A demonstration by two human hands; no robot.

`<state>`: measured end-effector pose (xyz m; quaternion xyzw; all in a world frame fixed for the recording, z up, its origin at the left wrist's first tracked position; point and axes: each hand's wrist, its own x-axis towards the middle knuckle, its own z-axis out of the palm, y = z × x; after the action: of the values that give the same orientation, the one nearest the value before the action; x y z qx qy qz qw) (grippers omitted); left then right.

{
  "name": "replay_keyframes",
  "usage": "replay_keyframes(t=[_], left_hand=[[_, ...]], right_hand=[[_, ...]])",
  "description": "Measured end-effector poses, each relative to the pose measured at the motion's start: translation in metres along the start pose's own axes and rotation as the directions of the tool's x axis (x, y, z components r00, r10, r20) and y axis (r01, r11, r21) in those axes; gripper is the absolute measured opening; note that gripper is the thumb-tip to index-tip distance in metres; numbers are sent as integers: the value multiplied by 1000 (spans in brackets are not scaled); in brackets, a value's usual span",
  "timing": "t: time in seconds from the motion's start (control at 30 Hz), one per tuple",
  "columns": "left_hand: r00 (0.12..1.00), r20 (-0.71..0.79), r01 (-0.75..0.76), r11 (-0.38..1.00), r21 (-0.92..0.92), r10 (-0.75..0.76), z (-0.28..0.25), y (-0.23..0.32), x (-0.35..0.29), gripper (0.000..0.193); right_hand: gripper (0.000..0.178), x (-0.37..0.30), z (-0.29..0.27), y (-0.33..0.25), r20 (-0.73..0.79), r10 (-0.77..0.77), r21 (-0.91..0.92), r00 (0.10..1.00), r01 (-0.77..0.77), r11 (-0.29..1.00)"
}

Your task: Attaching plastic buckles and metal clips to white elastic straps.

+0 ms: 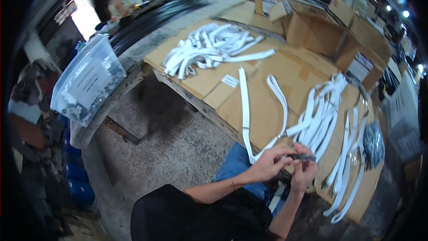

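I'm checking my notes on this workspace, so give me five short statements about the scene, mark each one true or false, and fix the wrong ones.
1. The left hand and right hand are both on a small dark piece. True.
2. All the white straps lie in one pile. False: some are heaped on the far left part of the cardboard, and others lie in groups nearer the hands and toward the right.
3. A clear plastic bin stands off to the person's left. True.
4. The person is wearing gloves. False: both hands are bare.
5. A shiny dark bundle lies at the right side of the cardboard. True.
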<state>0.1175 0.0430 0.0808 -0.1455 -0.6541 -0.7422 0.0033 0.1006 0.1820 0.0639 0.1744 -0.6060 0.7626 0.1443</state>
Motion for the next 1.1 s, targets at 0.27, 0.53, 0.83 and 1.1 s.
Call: replay_keyframes(t=[0.27,0.53,0.83,1.1], left_hand=[[991,-109,85,996,17,-82,9,3,-1,27],[993,-101,-49,982,180,68,11,6,3,23],[994,-80,-56,981,188,72,7,3,4,19],[947,-160,-227,931,285,280,17,-10,4,23]], right_hand=[[20,-9,10,-18,-152,155,-162,976,-179,970],[21,-11,15,-18,-184,139,-221,973,-179,959],[19,-9,3,4,-109,95,-106,989,-107,989],[20,-21,35,-4,-369,108,-127,923,-166,978]])
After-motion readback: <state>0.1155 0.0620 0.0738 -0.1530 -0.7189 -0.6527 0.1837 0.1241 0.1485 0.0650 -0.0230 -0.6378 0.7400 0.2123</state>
